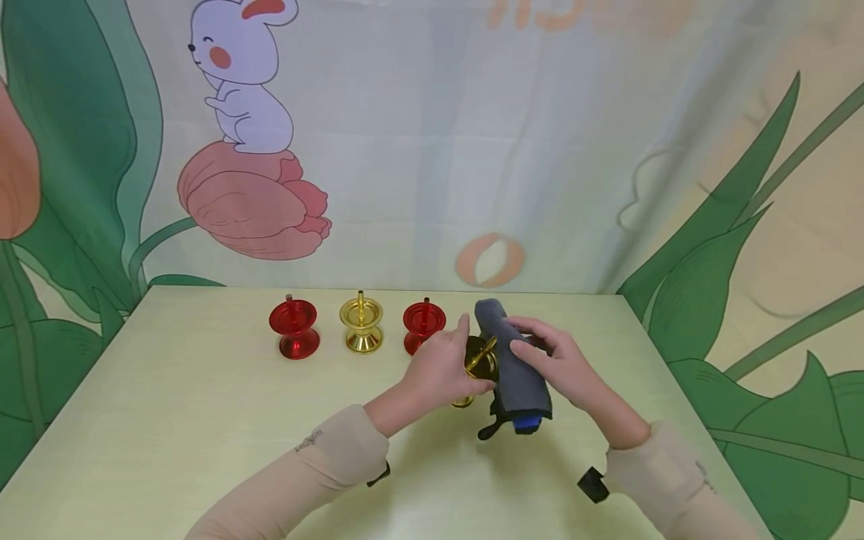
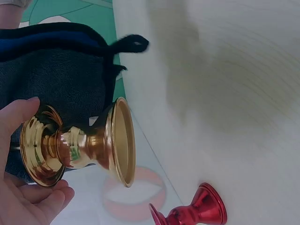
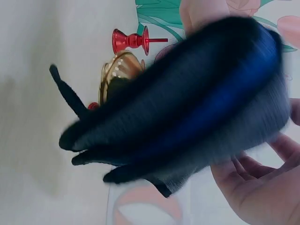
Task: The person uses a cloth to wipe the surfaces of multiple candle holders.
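My left hand [image 1: 442,369] grips a gold candle holder [image 2: 75,149] by its dish, thumb on one side and fingers on the other. In the left wrist view the holder lies tilted sideways, its flared foot facing the table side. A folded dark grey cloth [image 1: 521,379] with black edging, a hanging loop and a blue part is in my right hand [image 1: 556,364], pinched between thumb and fingers. The cloth is right beside the holder's dish and spike. In the right wrist view it covers much of the gold holder [image 3: 123,70].
Along the back of the pale table [image 1: 202,420] stand a red candle holder [image 1: 294,326], a gold one [image 1: 361,319] and another red one [image 1: 422,319], partly behind my left hand. A printed curtain [image 1: 405,150] hangs behind the table.
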